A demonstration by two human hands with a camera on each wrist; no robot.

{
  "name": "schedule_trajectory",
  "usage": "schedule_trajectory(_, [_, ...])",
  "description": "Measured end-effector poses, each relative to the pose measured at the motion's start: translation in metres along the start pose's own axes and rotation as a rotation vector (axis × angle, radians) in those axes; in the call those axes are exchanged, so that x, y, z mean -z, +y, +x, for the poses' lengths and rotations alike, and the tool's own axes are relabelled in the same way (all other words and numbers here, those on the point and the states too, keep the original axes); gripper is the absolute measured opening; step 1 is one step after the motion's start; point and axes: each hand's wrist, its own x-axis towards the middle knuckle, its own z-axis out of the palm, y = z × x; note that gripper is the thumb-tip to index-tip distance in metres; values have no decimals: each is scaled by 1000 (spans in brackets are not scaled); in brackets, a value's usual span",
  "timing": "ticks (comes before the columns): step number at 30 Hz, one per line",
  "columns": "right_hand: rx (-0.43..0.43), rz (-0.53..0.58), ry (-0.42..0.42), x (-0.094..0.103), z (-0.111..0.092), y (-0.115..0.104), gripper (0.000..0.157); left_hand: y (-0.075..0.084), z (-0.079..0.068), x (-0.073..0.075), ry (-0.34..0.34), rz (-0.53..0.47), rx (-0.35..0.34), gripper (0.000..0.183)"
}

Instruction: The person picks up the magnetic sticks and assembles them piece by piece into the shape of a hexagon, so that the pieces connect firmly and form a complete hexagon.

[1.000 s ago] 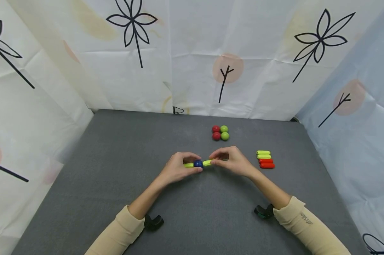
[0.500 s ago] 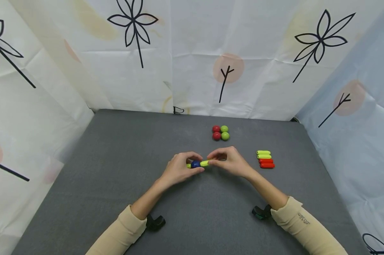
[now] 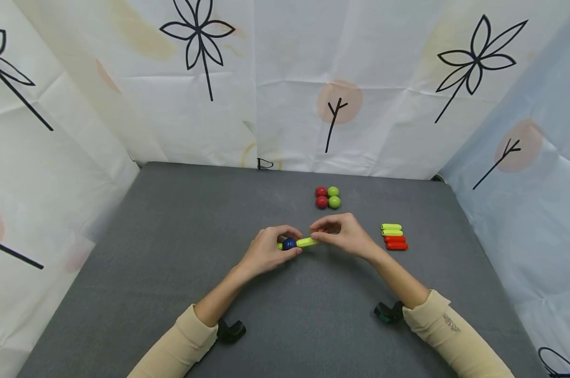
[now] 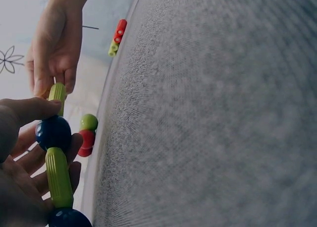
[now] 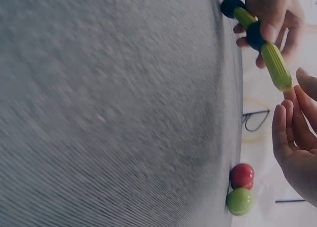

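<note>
My left hand (image 3: 270, 247) grips a chain of magnetic-looking toy pieces at its blue ball (image 3: 289, 243), the thumb lying where the ball meets a yellow-green rod (image 3: 306, 242). Behind that ball the chain runs on through another yellow-green rod (image 4: 58, 177) to a second blue ball (image 4: 69, 218), both plain in the left wrist view. At the free end of the front rod is my right hand (image 3: 343, 234). Its fingertips are right at the rod's tip, and in the right wrist view its thumb (image 5: 306, 81) stands a little off it.
Red balls (image 3: 321, 202) and green balls (image 3: 334, 202) sit in a small block toward the back of the grey table (image 3: 195, 210). Yellow-green rods (image 3: 391, 232) and red rods (image 3: 396, 245) lie side by side at the right. Printed cloth (image 3: 289, 63) rises behind the table.
The chain has shifted slightly left since a second ago. My right hand came left, then moved back up and right, exposing more of the front rod.
</note>
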Motion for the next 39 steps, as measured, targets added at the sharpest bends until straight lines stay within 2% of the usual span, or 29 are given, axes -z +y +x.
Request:
schedule_trajectory(5, [-11,-17,68,16,11,5,21,2,-1,-1,-4,5,7,27])
schedule_trajectory(12, [-22,-40,168,37,36,20,25,3,-1,-2,-7,0,-4,27])
schedule_trajectory(17, [-54,-94,172,46,50,29,30,2,-1,-2,-22,2,-10,28])
schedule_trajectory(25, [-105,-246,147,47,62,46,35,1,-2,-4,-29,5,-25,28])
schedule_trajectory(39, [-106,-316,127,46,59,46,37,1,-1,-3,-36,-1,-43,28])
